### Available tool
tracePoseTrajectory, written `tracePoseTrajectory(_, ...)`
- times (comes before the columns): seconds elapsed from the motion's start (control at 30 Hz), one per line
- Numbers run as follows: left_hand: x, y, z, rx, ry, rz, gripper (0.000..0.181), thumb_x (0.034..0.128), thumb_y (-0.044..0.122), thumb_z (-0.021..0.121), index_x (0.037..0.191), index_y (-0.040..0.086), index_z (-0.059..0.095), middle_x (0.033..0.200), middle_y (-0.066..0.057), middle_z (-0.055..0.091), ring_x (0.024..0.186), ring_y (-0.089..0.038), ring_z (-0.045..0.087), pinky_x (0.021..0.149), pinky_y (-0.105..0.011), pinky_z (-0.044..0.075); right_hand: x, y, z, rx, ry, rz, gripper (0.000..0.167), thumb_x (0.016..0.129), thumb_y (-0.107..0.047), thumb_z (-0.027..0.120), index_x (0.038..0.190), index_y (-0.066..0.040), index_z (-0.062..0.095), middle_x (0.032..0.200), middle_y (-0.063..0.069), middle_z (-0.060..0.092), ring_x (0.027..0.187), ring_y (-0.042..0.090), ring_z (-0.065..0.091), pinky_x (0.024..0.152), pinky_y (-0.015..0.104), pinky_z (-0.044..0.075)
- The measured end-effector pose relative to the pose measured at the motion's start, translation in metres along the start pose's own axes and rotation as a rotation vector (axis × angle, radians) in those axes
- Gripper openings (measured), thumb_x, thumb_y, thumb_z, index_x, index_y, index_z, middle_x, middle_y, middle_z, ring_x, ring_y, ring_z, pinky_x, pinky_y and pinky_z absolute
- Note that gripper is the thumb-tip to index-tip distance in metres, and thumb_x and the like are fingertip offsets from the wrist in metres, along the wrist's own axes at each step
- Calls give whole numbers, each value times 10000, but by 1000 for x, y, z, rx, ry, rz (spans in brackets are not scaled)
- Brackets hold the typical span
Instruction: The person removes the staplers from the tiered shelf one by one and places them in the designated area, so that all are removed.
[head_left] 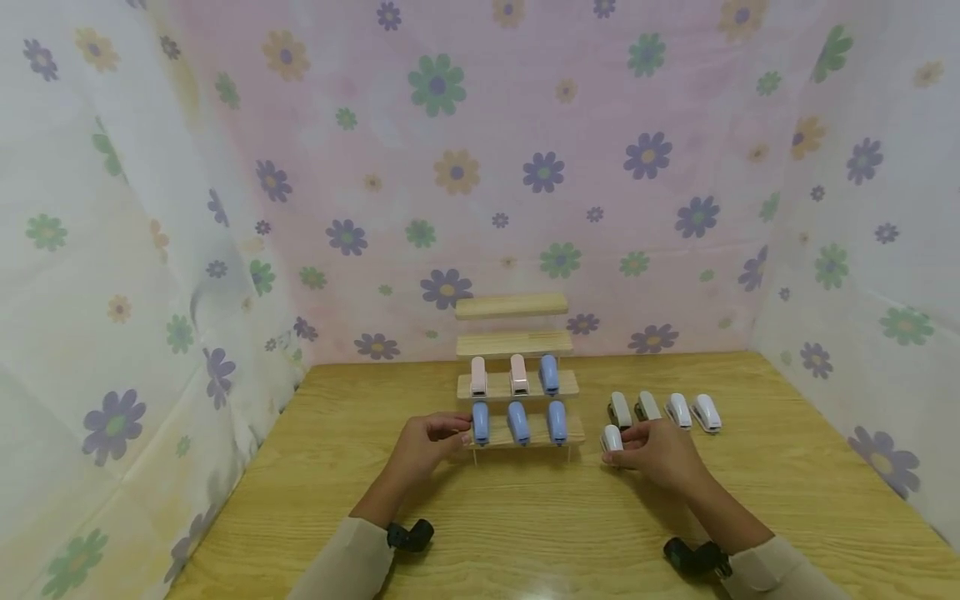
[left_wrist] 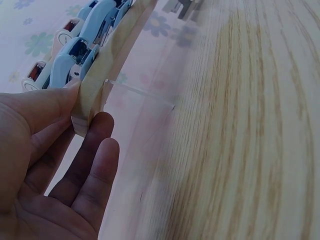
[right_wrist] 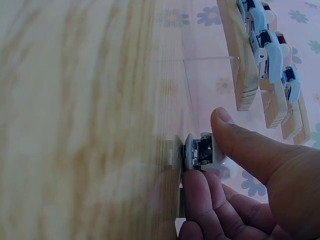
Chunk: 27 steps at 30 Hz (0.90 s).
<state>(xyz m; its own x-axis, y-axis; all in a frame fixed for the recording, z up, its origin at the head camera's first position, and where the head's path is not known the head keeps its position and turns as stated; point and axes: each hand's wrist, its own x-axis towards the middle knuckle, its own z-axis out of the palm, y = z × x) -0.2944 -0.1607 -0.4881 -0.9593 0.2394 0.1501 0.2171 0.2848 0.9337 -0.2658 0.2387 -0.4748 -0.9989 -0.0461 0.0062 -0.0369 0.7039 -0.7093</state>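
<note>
A tiered wooden stand (head_left: 512,307) rises at the middle of the table. Three blue mini staplers (head_left: 518,422) line its lowest step; on the step above are two pink staplers (head_left: 478,377) and one blue stapler (head_left: 550,375). My left hand (head_left: 423,446) grips the left end of the lowest step, thumb beside the nearest blue stapler and fingers around the board's end (left_wrist: 90,95). To the right of the stand, my right hand (head_left: 667,454) pinches a white stapler (head_left: 612,437) between thumb and fingers, at the tabletop. In the right wrist view that stapler (right_wrist: 204,151) is partly hidden by the fingers.
Behind the right hand, two grey-green staplers (head_left: 647,406) and two white staplers (head_left: 706,413) stand in a row. The stand's two upper steps (head_left: 514,343) carry nothing. Flowered cloth (head_left: 457,171) encloses the wooden table (head_left: 495,533) at back and sides.
</note>
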Motion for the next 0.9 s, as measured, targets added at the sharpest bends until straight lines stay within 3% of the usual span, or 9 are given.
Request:
tracePoseTrajectory(0.6, 0, -4, 0, -12, 14, -5, 200, 931, 210, 800, 1106, 113, 812, 1332, -51, 708, 1165, -252, 677, 785, -239, 571, 0, -3, -3, -58, 0, 4, 673, 776, -468, 903, 1181, 40, 729, 1002, 67, 766, 861, 200, 704, 666, 351, 569)
tracePoseTrajectory(0.9, -1, -1, 0, -11, 15, -10, 201, 935, 209, 796, 1107, 105, 811, 1335, -58, 707, 1151, -243, 679, 774, -258, 577, -1, -7, -8, -41, 26, -4, 627, 796, -455, 892, 1198, -3, 725, 938, 28, 718, 818, 169, 659, 644, 330, 529)
